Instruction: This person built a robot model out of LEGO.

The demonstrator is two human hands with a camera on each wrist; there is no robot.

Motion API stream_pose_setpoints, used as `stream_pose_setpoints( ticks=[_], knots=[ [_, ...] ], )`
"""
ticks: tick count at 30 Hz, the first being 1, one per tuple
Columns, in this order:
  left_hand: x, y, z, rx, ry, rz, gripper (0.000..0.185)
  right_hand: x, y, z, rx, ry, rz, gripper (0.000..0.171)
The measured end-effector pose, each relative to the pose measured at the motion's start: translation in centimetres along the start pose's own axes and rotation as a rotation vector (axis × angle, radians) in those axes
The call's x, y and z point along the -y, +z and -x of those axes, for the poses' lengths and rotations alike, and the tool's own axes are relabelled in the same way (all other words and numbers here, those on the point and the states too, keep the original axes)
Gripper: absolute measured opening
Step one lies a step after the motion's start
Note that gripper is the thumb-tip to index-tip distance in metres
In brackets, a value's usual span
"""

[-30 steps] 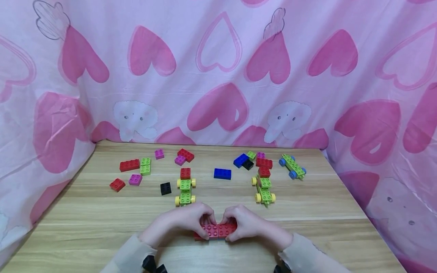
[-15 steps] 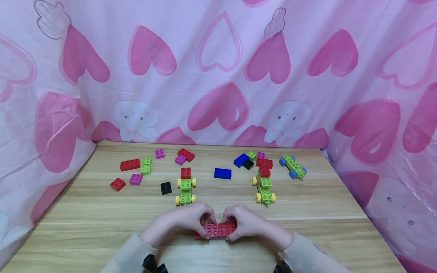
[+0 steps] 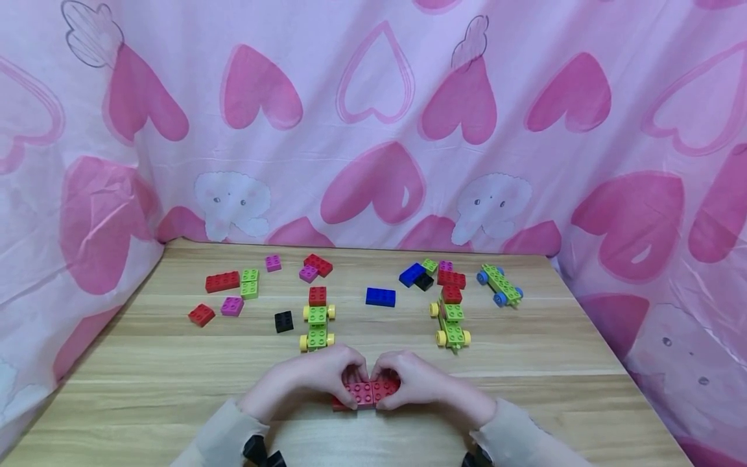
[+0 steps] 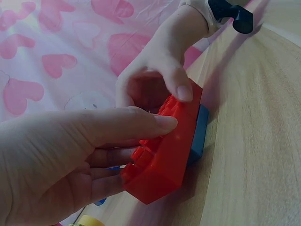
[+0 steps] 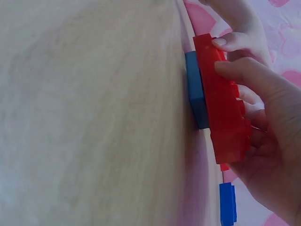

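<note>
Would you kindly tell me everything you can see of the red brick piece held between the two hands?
The red brick piece looks like glossy plastic, long and studded on top, seemingly two bricks end to end. It lies flat at the near middle of the wooden table, sitting on a smaller blue brick that shows beneath it in both wrist views. The left hand pinches its left end and the right hand its right end, thumbs on the near face, fingers behind.

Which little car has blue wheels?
The green car with blue wheels, at the far right of the table, sitting slanted. The other two cars have yellow wheels and red bricks on them.
</note>
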State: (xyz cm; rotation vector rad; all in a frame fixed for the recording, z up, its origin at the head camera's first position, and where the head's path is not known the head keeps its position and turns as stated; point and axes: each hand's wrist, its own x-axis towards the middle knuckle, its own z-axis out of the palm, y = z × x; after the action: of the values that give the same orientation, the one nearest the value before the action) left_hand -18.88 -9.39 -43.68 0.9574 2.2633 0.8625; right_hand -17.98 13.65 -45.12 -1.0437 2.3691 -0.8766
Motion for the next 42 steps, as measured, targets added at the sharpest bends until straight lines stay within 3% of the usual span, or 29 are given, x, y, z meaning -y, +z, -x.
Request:
stream_pose_setpoints(
  ticks=[15,42],
  knots=[
    [0.14,0.01,-0.05,0.007,-0.002,0.019,0.028,0.48,-0.12,-0.64,-0.005,0.110,-0.079,0.028],
    [-0.04,0.01,0.00,0.010,0.002,0.030,0.029,0.40,-0.50,-0.86,0.025,0.134,-0.102,0.029]
  ],
)
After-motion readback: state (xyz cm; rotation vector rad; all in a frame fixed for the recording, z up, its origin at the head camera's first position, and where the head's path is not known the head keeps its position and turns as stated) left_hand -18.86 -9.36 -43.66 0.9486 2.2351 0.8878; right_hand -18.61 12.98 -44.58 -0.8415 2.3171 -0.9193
